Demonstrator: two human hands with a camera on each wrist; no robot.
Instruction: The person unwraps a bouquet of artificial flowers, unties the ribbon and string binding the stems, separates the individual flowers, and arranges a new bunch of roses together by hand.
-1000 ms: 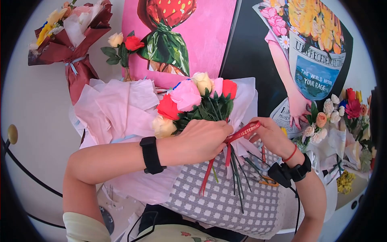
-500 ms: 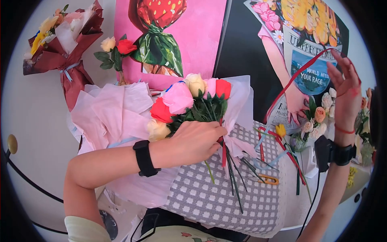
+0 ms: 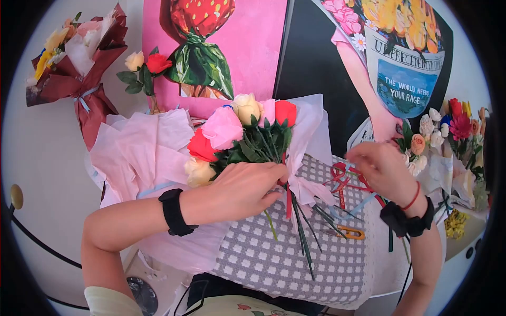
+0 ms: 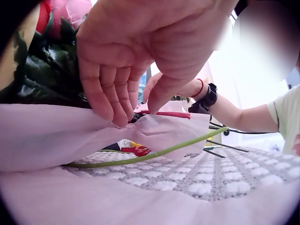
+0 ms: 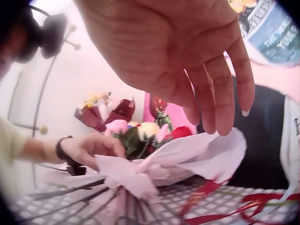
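My left hand (image 3: 240,189) pinches a bouquet of artificial roses where the stems (image 3: 303,239) gather. Its blooms are cream, red and pink (image 3: 222,128), with pale pink wrapping paper (image 3: 308,124) around them. At the fingertips a short red ribbon (image 4: 171,114) lies across the bunched paper in the left wrist view. My right hand (image 3: 387,171) hovers beside loose red ribbon (image 3: 340,171) to the right of the stems. In the right wrist view its fingers (image 5: 222,105) hang fairly straight with nothing between them, above red ribbon (image 5: 201,199).
Grey-and-white checked cloth (image 3: 263,258) covers the work surface, with orange-handled scissors (image 3: 350,233) on it. Pink tissue sheets (image 3: 142,142) lie at left. A wrapped bouquet (image 3: 81,84), paintings (image 3: 253,52) and more flowers (image 3: 458,121) stand around the back and sides.
My right hand drew a red ribbon away from the bouquet, up and right, then let it go and came back down left. My left hand keeps its hold on the stems.
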